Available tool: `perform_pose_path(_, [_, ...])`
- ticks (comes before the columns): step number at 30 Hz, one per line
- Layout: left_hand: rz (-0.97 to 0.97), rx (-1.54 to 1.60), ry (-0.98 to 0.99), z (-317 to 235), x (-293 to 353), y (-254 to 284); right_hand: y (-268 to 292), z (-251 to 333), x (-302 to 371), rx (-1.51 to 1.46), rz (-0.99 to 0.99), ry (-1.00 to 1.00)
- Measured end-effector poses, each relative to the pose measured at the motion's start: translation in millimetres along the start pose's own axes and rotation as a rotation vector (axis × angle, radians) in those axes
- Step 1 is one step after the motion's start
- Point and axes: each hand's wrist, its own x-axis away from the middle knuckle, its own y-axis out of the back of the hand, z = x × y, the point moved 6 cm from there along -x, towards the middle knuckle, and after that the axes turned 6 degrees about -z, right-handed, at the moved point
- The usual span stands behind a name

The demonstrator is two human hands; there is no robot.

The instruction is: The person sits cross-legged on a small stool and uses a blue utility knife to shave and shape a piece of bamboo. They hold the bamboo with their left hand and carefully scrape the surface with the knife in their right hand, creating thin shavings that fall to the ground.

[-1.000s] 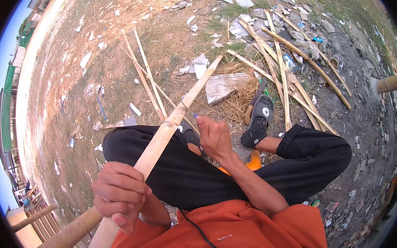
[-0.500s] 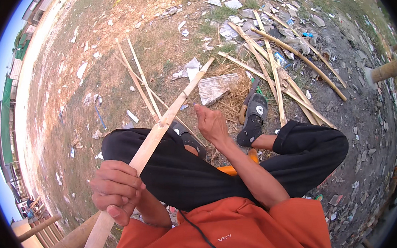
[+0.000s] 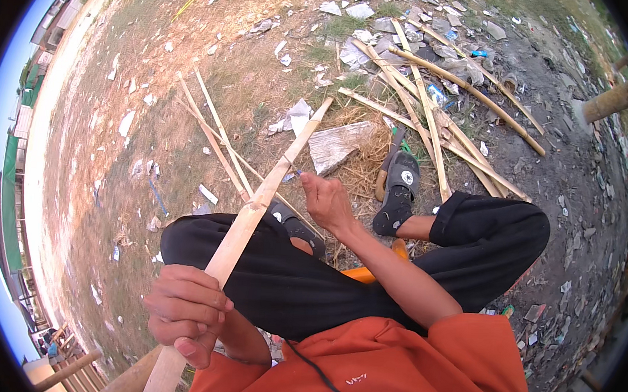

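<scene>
A long pale split-bamboo strip (image 3: 232, 245) slants from the lower left up to the middle, crossing above my bent left knee. My left hand (image 3: 188, 308) is closed around its near part. Beside the strip's far part is my right hand (image 3: 326, 203), its fingers pinched on a thin pen-like thing (image 3: 297, 170) with a dark, bluish tip. That tip lies at or very near the strip's edge, by a dark mark. Most of the pen-like thing is hidden in the fingers, so its exact kind does not show.
A weathered wood block (image 3: 338, 145) lies on straw past my right hand. Near my right shoe (image 3: 403, 174) lies a wooden-handled blade (image 3: 384, 177). Several bamboo strips (image 3: 430, 120) and a round bamboo pole (image 3: 474, 91) are heaped at the far right; more strips (image 3: 220, 135) lie left.
My right hand has shifted slightly left and down, and the dark tip of the pen-like thing now reaches to the strip. My left hand keeps its grip.
</scene>
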Motion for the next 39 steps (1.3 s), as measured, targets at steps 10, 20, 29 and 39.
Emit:
perform_pose_path(10, [-0.261,-0.021,-0.037,4.1,2.6,22.6,-11.1,-1.9,-21.3,0.014,0.003,0.152])
perform_pose_path(20, [-0.182,0.028,-0.019,7.4,-6.4,26.3,-14.1,-63.0,-16.9,0.255,-0.180,-0.178])
perform_pose_path(29, [-0.100,-0.005,-0.033,12.2,-16.1,10.8,-17.2,-43.0,-27.6,0.068,-0.115,-0.151])
perform_pose_path(39, [-0.038,0.051,-0.007,8.2,-25.4,4.0,-13.1,-60.4,-46.8,0.133,-0.092,-0.129])
